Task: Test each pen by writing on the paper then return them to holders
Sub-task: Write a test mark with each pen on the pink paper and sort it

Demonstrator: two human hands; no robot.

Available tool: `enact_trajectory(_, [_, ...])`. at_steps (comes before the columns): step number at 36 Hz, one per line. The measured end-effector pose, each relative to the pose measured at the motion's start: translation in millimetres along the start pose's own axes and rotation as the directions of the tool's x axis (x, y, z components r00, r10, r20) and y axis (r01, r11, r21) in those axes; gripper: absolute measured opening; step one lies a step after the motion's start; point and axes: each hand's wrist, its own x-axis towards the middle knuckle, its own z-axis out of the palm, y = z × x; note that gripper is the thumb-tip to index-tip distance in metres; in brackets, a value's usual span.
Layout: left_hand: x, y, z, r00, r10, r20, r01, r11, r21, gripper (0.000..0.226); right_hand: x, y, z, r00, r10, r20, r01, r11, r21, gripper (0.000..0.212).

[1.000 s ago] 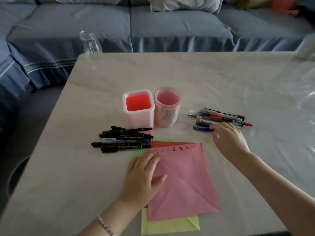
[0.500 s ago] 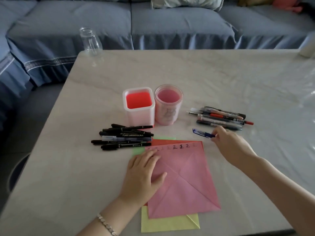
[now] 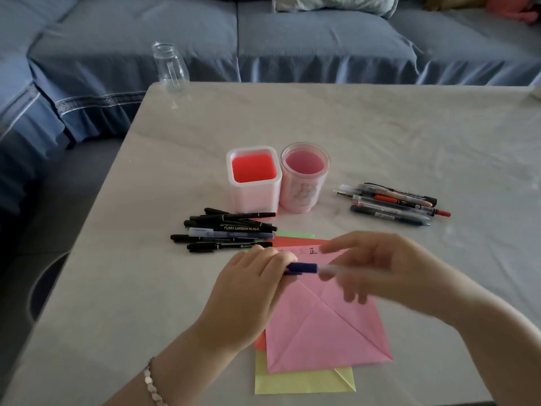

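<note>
A pen with a blue cap (image 3: pixel 303 268) hangs level over the pink paper (image 3: pixel 325 323). My left hand (image 3: pixel 248 297) pinches the blue cap end, and my right hand (image 3: pixel 377 268), blurred, grips the clear barrel. The pink sheet tops a stack of red, green and yellow sheets and has black characters along its far edge. A square holder (image 3: pixel 254 179) with a red inside and a round pink holder (image 3: pixel 304 177) stand side by side behind the paper. Several black markers (image 3: pixel 228 230) lie left of the paper. Several mixed pens (image 3: pixel 392 203) lie to the right.
A clear glass jar (image 3: pixel 170 67) stands at the far left corner of the pale marble table (image 3: pixel 351 124). A blue sofa (image 3: pixel 263 39) runs along the table's far and left sides. A white object shows at the right edge.
My right hand lifted the blue-capped pen from the pile and brought it left over the paper. My left hand rose off the pink sheet and took hold of the cap end.
</note>
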Motion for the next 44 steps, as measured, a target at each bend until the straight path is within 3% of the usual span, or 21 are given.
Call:
enact_trajectory(2, [-1.6, 3.4, -4.1, 0.999, -0.045, -0.012, 0.044, 0.998, -0.054, 0.035, -2.6, 0.3, -9.1, 0.998, -0.038, 0.042, 0.023, 0.950, 0.311, 0.042])
enact_trajectory(5, [-1.8, 10.0, -9.1, 0.992, -0.122, 0.019, 0.124, 0.969, -0.212, 0.035, 1.9, 3.4, -2.3, 0.996, -0.087, -0.013, 0.082, 0.865, 0.495, 0.047])
enact_trajectory(7, [0.7, 15.4, -11.5, 0.988, -0.141, 0.059, 0.153, 0.940, -0.306, 0.034, 8.5, 1.0, 15.8, 0.993, -0.045, -0.112, 0.091, 0.887, 0.452, 0.040])
enact_trajectory(9, [4.8, 20.9, -12.7, 0.989, -0.115, 0.091, 0.140, 0.925, -0.354, 0.030, 13.9, -1.2, 36.2, 0.975, -0.014, -0.222, 0.083, 0.949, 0.304, 0.038])
enact_trajectory(14, [9.7, 29.7, -11.1, 0.982, -0.118, 0.150, 0.171, 0.894, -0.413, 0.030, 24.3, 9.0, 65.0, 0.848, 0.029, -0.529, 0.103, 0.970, 0.219, 0.040])
enact_trajectory(17, [4.5, 29.0, -9.0, 0.976, -0.147, 0.163, 0.204, 0.883, -0.423, 0.031, 27.6, 15.4, 68.8, 0.831, 0.039, -0.555, 0.111, 0.965, 0.236, 0.043])
enact_trajectory(20, [-1.6, 25.5, -9.6, 0.966, -0.156, 0.207, 0.234, 0.869, -0.435, 0.032, 24.8, 18.7, 66.8, 0.869, 0.005, -0.495, 0.122, 0.967, 0.224, 0.042])
enact_trajectory(24, [-6.6, 18.8, -12.9, 0.966, -0.174, 0.193, 0.232, 0.911, -0.340, 0.034, 22.2, 21.3, 61.0, 0.878, 0.012, -0.479, 0.150, 0.943, 0.297, 0.037])
enact_trajectory(29, [-29.2, -26.3, 0.2, 0.898, -0.438, 0.041, 0.440, 0.896, -0.061, 0.028, 29.0, 37.8, 48.1, 0.788, 0.070, -0.612, 0.114, 0.960, 0.257, 0.033])
enact_trajectory(34, [-53.1, -76.8, 10.2, 0.907, -0.403, -0.122, 0.420, 0.883, 0.210, 0.021, 37.0, 59.5, 47.7, 0.792, 0.127, -0.597, 0.051, 0.961, 0.271, 0.023])
enact_trajectory(40, [-57.9, -70.8, 17.9, 0.890, -0.421, -0.176, 0.455, 0.838, 0.301, 0.027, 49.7, 69.7, 54.2, 0.801, 0.165, -0.575, 0.048, 0.940, 0.337, 0.022])
enact_trajectory(44, [-48.4, -44.3, 24.6, 0.958, -0.287, -0.019, 0.287, 0.948, 0.139, 0.030, 58.3, 72.2, 56.8, 0.773, 0.115, -0.624, 0.078, 0.959, 0.273, 0.018])
